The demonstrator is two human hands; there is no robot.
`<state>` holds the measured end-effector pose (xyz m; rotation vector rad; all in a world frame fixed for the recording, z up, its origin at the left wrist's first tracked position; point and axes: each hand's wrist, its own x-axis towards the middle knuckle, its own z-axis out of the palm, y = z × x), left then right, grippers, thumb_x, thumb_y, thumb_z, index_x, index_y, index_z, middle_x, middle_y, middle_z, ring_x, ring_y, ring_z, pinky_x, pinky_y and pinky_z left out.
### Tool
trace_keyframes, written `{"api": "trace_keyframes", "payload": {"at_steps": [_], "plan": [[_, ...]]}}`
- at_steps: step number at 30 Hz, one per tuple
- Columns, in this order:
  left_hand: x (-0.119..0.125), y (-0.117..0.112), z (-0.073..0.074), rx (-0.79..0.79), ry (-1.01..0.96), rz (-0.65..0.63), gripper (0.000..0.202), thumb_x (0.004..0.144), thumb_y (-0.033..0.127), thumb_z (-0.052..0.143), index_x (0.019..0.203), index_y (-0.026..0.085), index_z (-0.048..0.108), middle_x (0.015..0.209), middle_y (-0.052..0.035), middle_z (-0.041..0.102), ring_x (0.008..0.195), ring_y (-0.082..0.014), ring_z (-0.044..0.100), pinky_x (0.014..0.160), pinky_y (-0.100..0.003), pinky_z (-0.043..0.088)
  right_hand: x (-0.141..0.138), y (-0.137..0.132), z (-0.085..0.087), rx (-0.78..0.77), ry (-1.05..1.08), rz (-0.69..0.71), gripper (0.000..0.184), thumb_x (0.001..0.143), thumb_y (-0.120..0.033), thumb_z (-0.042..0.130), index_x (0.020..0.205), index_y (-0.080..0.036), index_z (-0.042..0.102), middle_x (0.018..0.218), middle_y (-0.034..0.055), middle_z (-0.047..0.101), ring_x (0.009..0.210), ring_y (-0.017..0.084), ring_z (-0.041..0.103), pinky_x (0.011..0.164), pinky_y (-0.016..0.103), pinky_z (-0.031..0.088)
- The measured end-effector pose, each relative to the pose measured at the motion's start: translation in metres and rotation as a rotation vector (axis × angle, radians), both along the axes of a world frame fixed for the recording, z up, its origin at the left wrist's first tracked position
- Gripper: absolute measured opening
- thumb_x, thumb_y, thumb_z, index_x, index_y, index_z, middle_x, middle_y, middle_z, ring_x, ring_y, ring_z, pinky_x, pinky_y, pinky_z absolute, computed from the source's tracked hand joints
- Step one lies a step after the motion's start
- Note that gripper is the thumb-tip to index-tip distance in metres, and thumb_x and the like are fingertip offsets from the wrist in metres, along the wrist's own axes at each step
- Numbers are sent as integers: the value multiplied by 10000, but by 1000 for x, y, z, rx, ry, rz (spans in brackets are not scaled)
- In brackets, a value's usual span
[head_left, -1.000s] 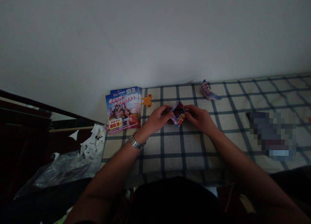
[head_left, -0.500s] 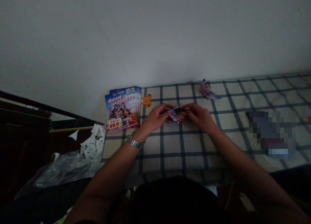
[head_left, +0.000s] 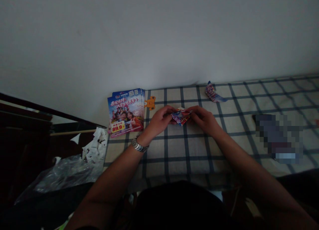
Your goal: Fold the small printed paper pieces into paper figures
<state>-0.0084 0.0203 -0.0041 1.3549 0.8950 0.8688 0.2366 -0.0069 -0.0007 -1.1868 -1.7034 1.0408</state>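
Note:
Between my hands is a small folded flyer (head_left: pixel 180 118), printed blue and red, held just over the checked cloth. My left hand (head_left: pixel 161 119), with a metal watch (head_left: pixel 139 144) on the wrist, pinches its left side. My right hand (head_left: pixel 203 119) grips the right side between thumb and fingers. Some fingertips are hidden behind the paper. To the left lies a stack of printed flyers (head_left: pixel 126 112), the top one showing "89.9". Farther back on the right, another folded flyer (head_left: pixel 214 93) rests on the cloth.
A checked cloth (head_left: pixel 196 157) covers the surface, which meets a pale wall (head_left: pixel 159 40). An orange bear figure (head_left: pixel 150 103) sits beside the stack. At right lies a dark, pixelated object (head_left: pixel 276 137). Clear plastic (head_left: pixel 66 172) and torn white paper (head_left: pixel 96 147) lie at lower left.
The folded flyer has changed shape between my fingers: its dark central opening has narrowed, and lighter red and white folds now show on top. Both hands stay in nearly the same place.

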Motion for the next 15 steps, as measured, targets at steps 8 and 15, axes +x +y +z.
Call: {"api": "trace_keyframes", "payload": {"at_steps": [8,15], "plan": [[1,0,0,42,7,62,131,953,200,617,1063,160,676,1055,-61,718,867,-146,728,784,-304,672,1,1,-3,-4,54,31,211,1039,-352,551,1186,-269,678,993,33,737,770,183,708,737,360,612],[1,2,-4,144,57,78,132,940,241,694,1036,164,647,971,-51,724,800,-140,730,746,-281,642,0,0,-7,-17,89,53,192,1037,-345,570,1182,-289,682,1003,29,745,793,188,714,777,376,619]]}}
